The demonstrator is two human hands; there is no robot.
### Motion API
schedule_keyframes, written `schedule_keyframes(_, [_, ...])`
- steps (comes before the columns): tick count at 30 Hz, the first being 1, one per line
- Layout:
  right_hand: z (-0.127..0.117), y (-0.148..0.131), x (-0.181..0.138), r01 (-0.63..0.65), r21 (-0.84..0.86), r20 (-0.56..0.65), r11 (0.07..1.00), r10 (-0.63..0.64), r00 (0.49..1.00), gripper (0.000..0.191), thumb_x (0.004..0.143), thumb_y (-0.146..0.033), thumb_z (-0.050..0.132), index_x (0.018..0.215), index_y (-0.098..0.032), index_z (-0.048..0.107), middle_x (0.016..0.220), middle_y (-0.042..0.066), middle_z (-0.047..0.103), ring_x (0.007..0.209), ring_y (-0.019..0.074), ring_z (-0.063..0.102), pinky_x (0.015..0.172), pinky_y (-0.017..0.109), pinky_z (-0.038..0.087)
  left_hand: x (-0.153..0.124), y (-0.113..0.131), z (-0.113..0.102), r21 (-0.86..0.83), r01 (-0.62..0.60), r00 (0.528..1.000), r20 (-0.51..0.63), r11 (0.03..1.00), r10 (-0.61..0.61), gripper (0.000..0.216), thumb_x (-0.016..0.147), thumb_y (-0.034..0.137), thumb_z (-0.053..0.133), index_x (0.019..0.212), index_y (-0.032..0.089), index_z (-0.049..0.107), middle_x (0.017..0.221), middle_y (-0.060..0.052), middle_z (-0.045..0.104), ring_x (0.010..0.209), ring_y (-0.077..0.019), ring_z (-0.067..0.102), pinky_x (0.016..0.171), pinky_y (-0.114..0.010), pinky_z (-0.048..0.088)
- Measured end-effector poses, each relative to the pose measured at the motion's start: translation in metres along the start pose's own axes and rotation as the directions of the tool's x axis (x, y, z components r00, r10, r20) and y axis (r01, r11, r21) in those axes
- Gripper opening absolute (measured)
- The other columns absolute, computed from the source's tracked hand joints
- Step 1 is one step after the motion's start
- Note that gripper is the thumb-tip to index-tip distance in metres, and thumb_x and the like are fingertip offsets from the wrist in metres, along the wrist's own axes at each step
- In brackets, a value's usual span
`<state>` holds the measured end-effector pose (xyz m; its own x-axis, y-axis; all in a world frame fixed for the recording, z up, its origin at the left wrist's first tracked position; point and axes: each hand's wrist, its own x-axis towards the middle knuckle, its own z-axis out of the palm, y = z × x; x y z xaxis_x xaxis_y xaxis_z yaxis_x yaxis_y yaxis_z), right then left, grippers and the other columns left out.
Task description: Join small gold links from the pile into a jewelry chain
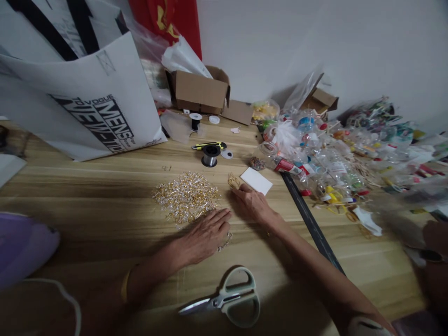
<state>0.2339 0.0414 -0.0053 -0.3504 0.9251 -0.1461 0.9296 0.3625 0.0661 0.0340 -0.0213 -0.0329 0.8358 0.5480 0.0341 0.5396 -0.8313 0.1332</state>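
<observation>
My left hand [208, 233] lies palm down on the wooden table, its fingers stretched out flat beside a pile of small gold and clear beaded pieces [189, 196]. A short beaded chain [226, 242] with a ring at its end shows by its thumb side. My right hand [255, 204] reaches to a little bunch of gold-coloured rings [234, 181], with thumb and forefinger drawn together at their near edge. What is between those fingertips is hidden. Close behind that hand lies a white card [256, 180]. Scissors [233, 298] with pale handles rest nearer to me, blades pointing left.
Beyond the pile are a wire spool [210, 156], a yellow cutter knife [208, 145] and a black thread spool [195, 122]. A cardboard box [201, 91] and a large white bag [105, 102] stand behind. Plastic bottles [315, 154] crowd the right. Another person's arm [434, 238] shows at the right edge.
</observation>
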Motion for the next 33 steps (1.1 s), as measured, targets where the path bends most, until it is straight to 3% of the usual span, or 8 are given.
schedule_keyframes(10, [-0.009,0.003,0.014,0.019,0.000,0.069,1.000,-0.019,0.997,0.030,0.095,-0.025,0.031,0.113,-0.023,0.056,0.102,0.009,0.057,0.080,0.0176,0.059,0.063,0.025,0.036,-0.002,-0.002,0.008,-0.010,-0.007,1.000,0.013,1.000,0.007,0.041,0.086,0.008,0.031,0.126,0.009,0.040,0.148,-0.015,0.030,0.140,-0.0218,0.018,0.115,-0.036,0.015])
schedule_keyframes(16, [-0.020,0.007,0.009,0.053,0.009,0.046,0.999,-0.054,0.998,0.031,0.097,-0.026,0.029,0.108,-0.023,0.058,0.098,0.007,0.058,0.081,0.0172,0.059,0.063,0.025,0.034,-0.002,-0.002,0.006,-0.032,-0.011,1.000,0.007,0.999,0.012,0.039,0.087,0.008,0.030,0.124,0.009,0.041,0.148,-0.016,0.029,0.140,-0.0212,0.017,0.115,-0.036,0.016])
schedule_keyframes(26, [-0.017,-0.001,0.006,0.033,-0.021,0.110,0.999,-0.030,0.994,0.036,0.096,-0.021,0.029,0.128,-0.025,0.046,0.104,0.009,0.058,0.083,0.0194,0.062,0.066,0.025,0.040,-0.002,-0.002,0.008,-0.035,0.002,1.000,0.003,0.999,-0.002,0.041,0.086,0.008,0.031,0.126,0.008,0.040,0.147,-0.016,0.030,0.139,-0.0220,0.020,0.114,-0.035,0.016])
schedule_keyframes(33, [-0.019,-0.005,0.008,0.069,-0.075,0.125,0.995,-0.059,0.990,0.039,0.094,-0.017,0.031,0.131,-0.022,0.041,0.110,0.012,0.057,0.085,0.0213,0.062,0.066,0.027,0.042,-0.002,-0.002,0.006,-0.054,0.004,1.000,0.016,0.999,-0.003,0.040,0.086,0.009,0.030,0.124,0.009,0.041,0.148,-0.015,0.028,0.140,-0.0210,0.017,0.114,-0.036,0.017])
